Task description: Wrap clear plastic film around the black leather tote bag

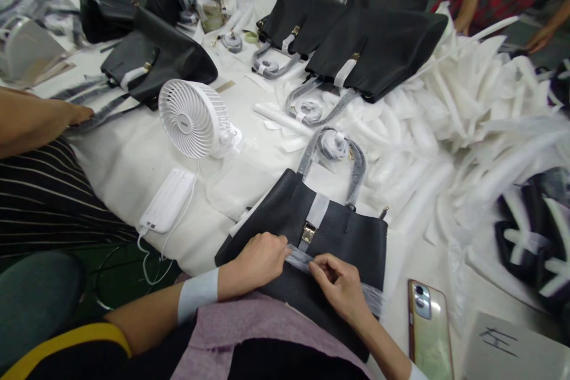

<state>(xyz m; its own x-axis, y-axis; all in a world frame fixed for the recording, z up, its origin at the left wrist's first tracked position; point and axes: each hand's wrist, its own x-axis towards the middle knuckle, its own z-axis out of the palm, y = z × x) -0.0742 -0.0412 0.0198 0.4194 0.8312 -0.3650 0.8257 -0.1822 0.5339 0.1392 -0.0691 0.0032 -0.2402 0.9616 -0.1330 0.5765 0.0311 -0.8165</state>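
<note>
Right hand (338,282) over black bag (356,240): gold clasp (309,232), wrapped handles (357,167).

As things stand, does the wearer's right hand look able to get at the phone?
Likely yes: the phone lies uncovered, off to the right of the right hand, which would have to leave the plastic strip on the black bag.

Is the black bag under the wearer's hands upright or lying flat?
Lying flat: the black bag has its clasp facing up and its handle stretched across the table.
</note>
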